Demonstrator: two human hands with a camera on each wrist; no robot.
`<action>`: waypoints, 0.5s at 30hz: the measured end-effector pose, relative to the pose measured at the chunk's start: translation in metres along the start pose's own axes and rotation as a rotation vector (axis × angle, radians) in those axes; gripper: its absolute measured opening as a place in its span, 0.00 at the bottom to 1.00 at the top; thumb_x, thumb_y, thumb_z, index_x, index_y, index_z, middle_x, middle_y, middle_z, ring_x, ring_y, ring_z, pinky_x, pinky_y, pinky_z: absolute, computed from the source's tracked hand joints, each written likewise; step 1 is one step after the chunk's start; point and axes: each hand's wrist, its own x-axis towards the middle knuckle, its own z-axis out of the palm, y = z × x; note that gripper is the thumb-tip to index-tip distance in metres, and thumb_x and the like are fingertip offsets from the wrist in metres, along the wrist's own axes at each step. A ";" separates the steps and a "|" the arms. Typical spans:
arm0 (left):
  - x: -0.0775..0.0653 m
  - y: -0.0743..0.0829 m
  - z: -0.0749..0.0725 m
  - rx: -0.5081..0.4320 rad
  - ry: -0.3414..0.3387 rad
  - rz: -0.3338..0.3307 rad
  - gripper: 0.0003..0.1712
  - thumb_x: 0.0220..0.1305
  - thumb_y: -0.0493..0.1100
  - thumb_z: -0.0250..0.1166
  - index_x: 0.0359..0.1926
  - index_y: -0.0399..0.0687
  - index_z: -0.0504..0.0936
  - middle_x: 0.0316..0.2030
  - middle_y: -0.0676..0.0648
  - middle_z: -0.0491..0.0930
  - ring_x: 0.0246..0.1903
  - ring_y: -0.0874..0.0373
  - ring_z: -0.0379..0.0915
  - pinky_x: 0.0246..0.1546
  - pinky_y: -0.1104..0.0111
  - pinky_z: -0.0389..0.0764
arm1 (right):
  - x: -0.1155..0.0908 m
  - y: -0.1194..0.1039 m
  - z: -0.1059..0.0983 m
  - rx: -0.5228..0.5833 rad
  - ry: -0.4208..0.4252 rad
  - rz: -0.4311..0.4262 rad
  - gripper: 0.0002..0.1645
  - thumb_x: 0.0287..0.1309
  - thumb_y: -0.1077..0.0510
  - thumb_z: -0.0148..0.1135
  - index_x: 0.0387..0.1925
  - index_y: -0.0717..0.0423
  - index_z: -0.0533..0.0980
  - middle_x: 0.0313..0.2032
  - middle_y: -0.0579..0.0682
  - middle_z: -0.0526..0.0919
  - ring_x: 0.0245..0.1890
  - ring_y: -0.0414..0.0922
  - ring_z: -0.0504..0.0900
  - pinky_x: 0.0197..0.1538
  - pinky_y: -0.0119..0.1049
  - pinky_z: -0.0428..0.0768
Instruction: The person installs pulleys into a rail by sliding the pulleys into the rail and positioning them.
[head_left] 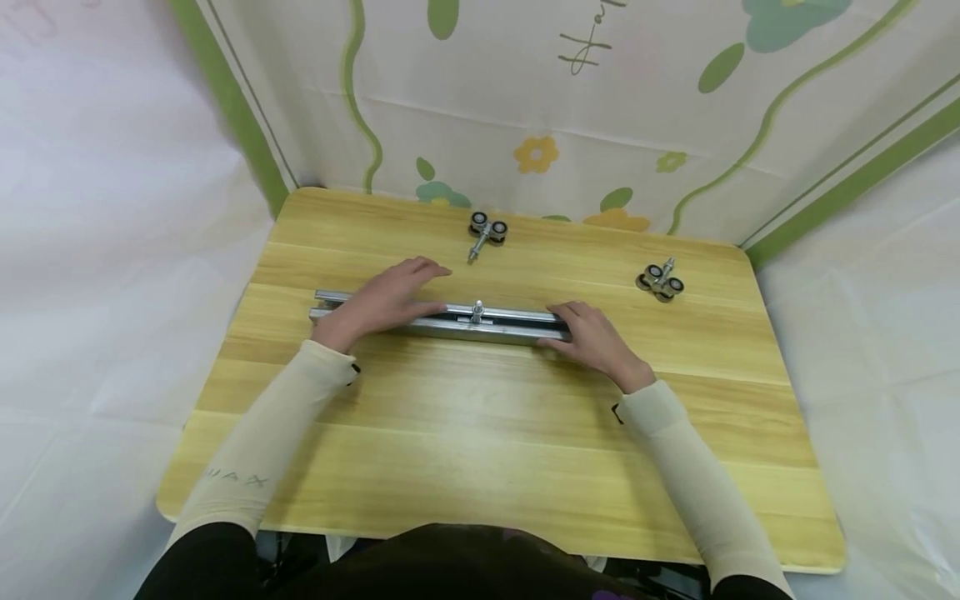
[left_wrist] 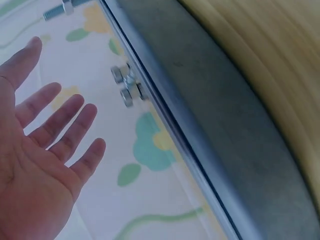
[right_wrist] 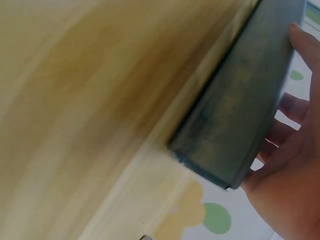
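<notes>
Wooden desk (head_left: 480,442) sat under it all. Metal rail (head_left: 480,333) ran left to right mid-desk, slot up. Left grip (head_left: 386,297) was loose, fingers extended, over rail's left part; couldn't tell if touching. Right grip (head_left: 596,337) held rail's right end, thumb near side, fingers far side. Roller sets: one (head_left: 487,231) by the far edge, one (head_left: 660,282) far right. Bolt (head_left: 477,311) stood upright in the slot.

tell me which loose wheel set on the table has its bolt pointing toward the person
The left wheel set, directly beyond the metal rail. The right wheel set differs: its bolt points away.
</notes>
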 end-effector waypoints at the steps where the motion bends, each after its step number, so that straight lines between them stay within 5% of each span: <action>1: 0.002 0.003 0.001 -0.002 0.000 0.009 0.37 0.75 0.57 0.67 0.77 0.49 0.70 0.72 0.42 0.71 0.72 0.45 0.68 0.73 0.50 0.70 | -0.001 0.002 0.001 0.002 0.004 0.002 0.47 0.65 0.31 0.70 0.71 0.60 0.74 0.64 0.63 0.81 0.63 0.61 0.80 0.66 0.60 0.77; 15: 0.032 0.036 0.029 0.034 -0.082 0.109 0.34 0.75 0.50 0.69 0.75 0.44 0.72 0.68 0.40 0.75 0.65 0.46 0.75 0.66 0.53 0.78 | -0.007 0.009 0.009 0.019 0.051 0.020 0.45 0.63 0.35 0.74 0.71 0.58 0.75 0.61 0.63 0.82 0.60 0.61 0.80 0.64 0.60 0.74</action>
